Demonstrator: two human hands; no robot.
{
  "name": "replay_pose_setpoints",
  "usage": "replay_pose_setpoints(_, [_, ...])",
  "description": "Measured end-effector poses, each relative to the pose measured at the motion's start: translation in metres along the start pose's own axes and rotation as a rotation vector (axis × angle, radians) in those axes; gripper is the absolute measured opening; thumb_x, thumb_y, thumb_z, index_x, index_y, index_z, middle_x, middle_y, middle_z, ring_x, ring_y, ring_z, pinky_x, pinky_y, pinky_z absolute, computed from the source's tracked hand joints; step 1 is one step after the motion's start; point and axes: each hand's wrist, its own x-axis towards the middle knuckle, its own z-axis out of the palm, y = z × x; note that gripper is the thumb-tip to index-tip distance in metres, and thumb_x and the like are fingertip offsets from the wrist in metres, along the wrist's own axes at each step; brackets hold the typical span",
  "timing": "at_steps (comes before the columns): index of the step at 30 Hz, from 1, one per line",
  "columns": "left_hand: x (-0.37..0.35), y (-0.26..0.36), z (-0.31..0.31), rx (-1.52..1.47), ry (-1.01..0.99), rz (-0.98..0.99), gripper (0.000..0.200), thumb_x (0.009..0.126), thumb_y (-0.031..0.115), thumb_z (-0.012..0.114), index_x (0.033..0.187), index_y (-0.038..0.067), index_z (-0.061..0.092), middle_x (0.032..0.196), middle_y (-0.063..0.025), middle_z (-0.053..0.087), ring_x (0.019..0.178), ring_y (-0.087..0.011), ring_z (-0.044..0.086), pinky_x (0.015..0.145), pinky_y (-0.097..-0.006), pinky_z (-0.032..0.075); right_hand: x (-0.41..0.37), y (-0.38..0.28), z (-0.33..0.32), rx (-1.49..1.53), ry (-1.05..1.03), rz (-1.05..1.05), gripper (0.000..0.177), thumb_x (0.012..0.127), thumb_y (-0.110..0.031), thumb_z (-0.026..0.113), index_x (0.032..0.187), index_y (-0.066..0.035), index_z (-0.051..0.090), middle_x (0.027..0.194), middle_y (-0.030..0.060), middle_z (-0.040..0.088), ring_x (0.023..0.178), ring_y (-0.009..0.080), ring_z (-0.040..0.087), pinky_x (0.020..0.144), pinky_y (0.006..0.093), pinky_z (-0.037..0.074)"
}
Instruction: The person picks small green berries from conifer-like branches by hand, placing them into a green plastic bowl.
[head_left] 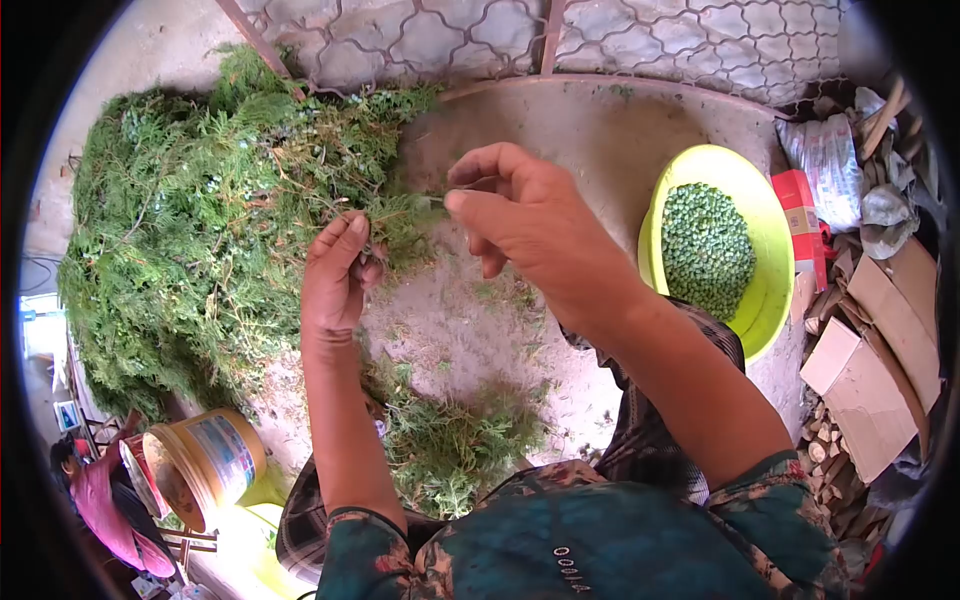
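Note:
My left hand [345, 265] is closed in a pinch around the stem of a green evergreen sprig [395, 217], beside a big pile of cut branches [190, 240]. The feathery end of the sprig points right, towards my right hand [545, 220]. There the thumb and forefinger curl together close to the sprig's tip; what lies between them, if anything, is too small to make out. Small green berries [705, 250] fill part of a yellow-green basin [785, 270] to the right of my right forearm.
Loose cuttings [450, 440] lie on the floor near my lap. A metal lattice [550, 50] runs along the far side. Cardboard [875, 400] and split wood are stacked at right. Lower left are a tilted yellow bucket [235, 455] and a person in pink [105, 505].

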Motion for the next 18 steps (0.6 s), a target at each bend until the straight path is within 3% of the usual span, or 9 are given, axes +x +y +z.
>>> replay_pose_setpoints(4, [-0.028,0.033,0.030,0.009,-0.027,0.062,0.015,0.086,0.012,0.059,0.098,0.003,0.058,0.072,0.0015,0.057,0.057,-0.0070,0.053,0.042,-0.0182,0.032,0.004,0.012,0.001,-0.306,-0.013,-0.124,0.037,0.078,-0.018,0.062,0.103,0.006,0.050,0.075,0.0056,0.054,0.066,0.0109,0.050,0.055,0.0272,0.042])
replay_pose_setpoints(8, [-0.046,0.050,0.047,0.131,0.012,0.145,0.015,0.085,0.014,0.060,0.096,0.003,0.060,0.072,0.0015,0.057,0.056,-0.0055,0.052,0.042,-0.0168,0.031,0.002,0.015,0.009,-0.095,-0.190,-0.115,0.037,0.078,-0.019,0.063,0.103,0.004,0.050,0.073,0.0046,0.054,0.064,0.0117,0.050,0.056,0.0291,0.042])
replay_pose_setpoints(10, [-0.053,0.056,0.054,0.232,0.079,0.204,0.014,0.084,0.015,0.061,0.093,0.004,0.061,0.070,0.0026,0.056,0.054,-0.0046,0.050,0.041,-0.0157,0.030,-0.001,0.003,0.010,-0.286,-0.148,-0.110,0.028,0.083,-0.018,0.060,0.104,-0.002,0.050,0.074,-0.0001,0.051,0.055,0.0043,0.042,0.045,0.0198,0.033])
replay_pose_setpoints(11, [-0.057,0.057,0.060,0.238,0.075,0.205,0.014,0.084,0.015,0.061,0.093,0.004,0.061,0.070,0.0026,0.056,0.054,-0.0046,0.050,0.041,-0.0157,0.030,-0.003,-0.001,0.011,-0.281,-0.144,-0.115,0.028,0.083,-0.018,0.060,0.104,-0.002,0.050,0.074,-0.0001,0.051,0.055,0.0043,0.042,0.045,0.0198,0.033])
replay_pose_setpoints(13, [-0.066,0.058,0.067,0.198,0.125,0.214,0.014,0.083,0.014,0.062,0.093,0.004,0.061,0.070,0.0030,0.056,0.054,-0.0046,0.049,0.041,-0.0154,0.030,-0.003,-0.006,0.014,0.366,-0.103,0.029,0.013,0.086,-0.016,0.055,0.091,-0.005,0.050,0.069,-0.0012,0.048,0.049,0.0048,0.040,0.041,0.0208,0.032])
replay_pose_setpoints(14, [-0.068,0.060,0.064,0.153,0.178,0.216,0.015,0.082,0.014,0.063,0.093,0.004,0.061,0.071,0.0027,0.056,0.053,-0.0048,0.049,0.040,-0.0153,0.030,0.001,-0.009,0.009,0.370,-0.111,0.027,0.013,0.086,-0.016,0.055,0.091,-0.005,0.050,0.069,-0.0012,0.048,0.049,0.0048,0.040,0.041,0.0208,0.032])
replay_pose_setpoints(16, [-0.074,0.064,0.057,0.090,0.216,0.231,0.015,0.082,0.013,0.063,0.094,0.004,0.061,0.070,0.0022,0.056,0.053,-0.0052,0.049,0.040,-0.0154,0.030,0.012,-0.016,-0.014,0.898,-0.079,0.018,0.011,0.086,-0.016,0.052,0.083,-0.007,0.045,0.065,-0.0006,0.044,0.046,0.0075,0.040,0.037,0.0228,0.031])
replay_pose_setpoints(18, [-0.080,0.068,0.052,0.027,0.253,0.243,0.016,0.082,0.013,0.063,0.095,0.004,0.061,0.070,0.0018,0.057,0.053,-0.0055,0.049,0.039,-0.0154,0.030,0.015,-0.018,-0.019,0.950,-0.190,0.010,0.016,0.085,-0.016,0.054,0.090,-0.006,0.044,0.067,0.0011,0.047,0.045,0.0083,0.040,0.037,0.0227,0.032])
